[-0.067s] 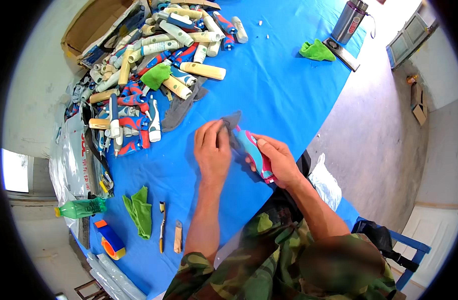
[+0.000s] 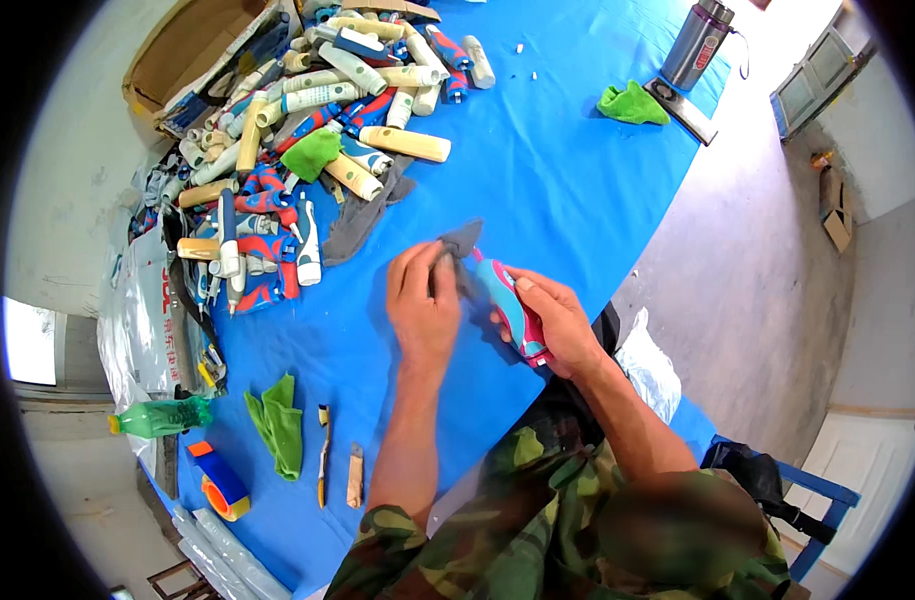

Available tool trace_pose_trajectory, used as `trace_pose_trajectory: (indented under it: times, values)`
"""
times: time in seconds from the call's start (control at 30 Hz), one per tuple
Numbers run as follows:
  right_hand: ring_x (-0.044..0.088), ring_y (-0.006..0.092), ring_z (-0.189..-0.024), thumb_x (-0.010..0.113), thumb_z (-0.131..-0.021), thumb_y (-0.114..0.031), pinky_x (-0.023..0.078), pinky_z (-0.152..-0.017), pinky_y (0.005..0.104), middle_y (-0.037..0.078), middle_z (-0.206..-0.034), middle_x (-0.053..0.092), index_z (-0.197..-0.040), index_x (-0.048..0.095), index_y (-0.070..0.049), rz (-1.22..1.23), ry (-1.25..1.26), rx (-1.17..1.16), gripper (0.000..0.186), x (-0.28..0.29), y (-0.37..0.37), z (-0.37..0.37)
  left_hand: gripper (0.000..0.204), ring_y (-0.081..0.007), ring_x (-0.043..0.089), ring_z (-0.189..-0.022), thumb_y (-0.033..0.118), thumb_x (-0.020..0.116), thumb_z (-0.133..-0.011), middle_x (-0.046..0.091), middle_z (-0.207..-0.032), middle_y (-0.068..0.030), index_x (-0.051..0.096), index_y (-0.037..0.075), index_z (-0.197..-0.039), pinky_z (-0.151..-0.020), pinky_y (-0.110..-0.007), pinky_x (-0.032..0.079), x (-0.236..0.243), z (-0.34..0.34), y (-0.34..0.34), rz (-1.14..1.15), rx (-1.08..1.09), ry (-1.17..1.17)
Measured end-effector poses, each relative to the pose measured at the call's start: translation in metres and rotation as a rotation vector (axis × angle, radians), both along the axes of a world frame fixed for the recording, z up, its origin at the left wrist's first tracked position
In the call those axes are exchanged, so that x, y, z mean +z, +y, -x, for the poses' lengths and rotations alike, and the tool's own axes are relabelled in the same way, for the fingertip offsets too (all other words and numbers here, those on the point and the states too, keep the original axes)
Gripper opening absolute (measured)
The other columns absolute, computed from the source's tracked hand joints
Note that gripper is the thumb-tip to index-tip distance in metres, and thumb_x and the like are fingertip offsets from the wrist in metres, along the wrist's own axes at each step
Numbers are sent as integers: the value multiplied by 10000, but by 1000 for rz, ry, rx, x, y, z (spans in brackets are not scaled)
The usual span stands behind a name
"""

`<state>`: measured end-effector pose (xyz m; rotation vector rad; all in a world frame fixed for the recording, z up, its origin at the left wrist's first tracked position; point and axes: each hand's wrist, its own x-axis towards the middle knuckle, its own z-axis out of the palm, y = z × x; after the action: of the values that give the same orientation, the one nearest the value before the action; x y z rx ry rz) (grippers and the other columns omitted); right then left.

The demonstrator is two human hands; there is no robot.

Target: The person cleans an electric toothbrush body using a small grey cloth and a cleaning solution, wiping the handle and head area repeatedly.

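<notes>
My right hand (image 2: 555, 318) grips a teal and pink electric toothbrush handle (image 2: 514, 307), its thumb lying along the side. The handle tilts, with its narrow tip up and toward the left. Fingers of my left hand (image 2: 423, 292) pinch a small dark grey cloth (image 2: 464, 238) close beside that tip. Whether cloth and tip touch I cannot make out, as the cloth is partly blurred. To the upper left lies a big heap of electric toothbrush handles (image 2: 322, 95) in white, cream, and red with blue.
Over the blue-covered table (image 2: 567, 170) lie a green cloth (image 2: 275, 425), a toothbrush (image 2: 323, 455), a tape dispenser (image 2: 219, 480) and a green bottle (image 2: 164, 416). At the far right stand a steel flask (image 2: 695, 48) and another green cloth (image 2: 632, 103). A cardboard box (image 2: 182, 50) backs the heap.
The grey cloth and the toothbrush handle's tip sit slightly farther apart, with more of the pink tip showing. Both hands keep their grips and have barely moved.
</notes>
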<state>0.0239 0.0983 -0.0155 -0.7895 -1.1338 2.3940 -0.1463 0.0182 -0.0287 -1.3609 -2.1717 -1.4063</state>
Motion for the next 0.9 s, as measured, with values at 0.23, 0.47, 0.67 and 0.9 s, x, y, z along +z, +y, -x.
trace_pose_trajectory:
  times: [0.23, 0.47, 0.67, 0.9]
  values:
    - [661, 145, -946, 523, -1088, -217, 559, -777, 305, 88, -1126, 681, -1387, 610, -1, 137, 92, -165, 379, 0, 5, 4, 186, -312, 699, -1012, 35, 724, -894, 725, -1103, -158, 726, -23, -1071, -877, -408, 563, 15, -30, -3, -112, -121, -110]
    - [627, 69, -901, 542, -1089, -186, 523, -777, 244, 7, -1070, 683, -1268, 673, -22, 170, 83, -208, 276, 4, 0, 8, 193, -308, 701, -952, -15, 786, -810, 721, -1071, -146, 739, -2, -996, -832, -389, 573, 25, -56, -3, -114, -284, -106]
    - [562, 17, -826, 510, -1116, -211, 468, -697, 201, -48, -955, 654, -1307, 681, -14, -145, 26, -91, 323, -7, 1, 6, 193, -317, 688, -975, -12, 776, -841, 697, -1093, -148, 710, 4, -1022, -847, -403, 571, 17, -43, -5, -85, -203, -41]
    - [520, 16, -771, 540, -1099, -212, 447, -648, 210, -68, -880, 635, -1371, 679, -22, -320, -94, -43, 359, -9, -2, 8, 181, -349, 668, -969, 19, 774, -878, 679, -1073, -152, 689, 9, -1038, -828, -441, 564, 8, -31, -4, -71, -110, 37]
